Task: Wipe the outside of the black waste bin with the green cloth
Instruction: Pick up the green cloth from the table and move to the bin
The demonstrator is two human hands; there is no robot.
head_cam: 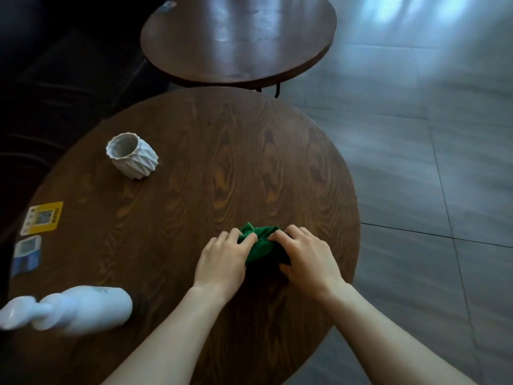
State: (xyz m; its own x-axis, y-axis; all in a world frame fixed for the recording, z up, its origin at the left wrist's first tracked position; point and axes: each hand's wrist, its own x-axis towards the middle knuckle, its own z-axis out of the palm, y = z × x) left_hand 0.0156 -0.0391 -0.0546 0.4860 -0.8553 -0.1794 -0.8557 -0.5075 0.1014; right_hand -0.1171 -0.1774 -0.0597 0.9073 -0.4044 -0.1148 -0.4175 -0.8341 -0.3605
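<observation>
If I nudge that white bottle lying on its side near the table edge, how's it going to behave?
The white bottle lies on its side and looks rounded, so it would probably roll rather than slide. It sits close to the edge of the round table, so a roll could carry it off. Its glossy surface may be slippery in a grip.

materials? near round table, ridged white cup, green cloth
Round brown table: wood or wood-look veneer, bold grain, low sheen. Ridged white cup: likely matte ceramic, crisp folded facets. Crumpled green cloth: soft fabric, bunches in folds between both hands.
</observation>
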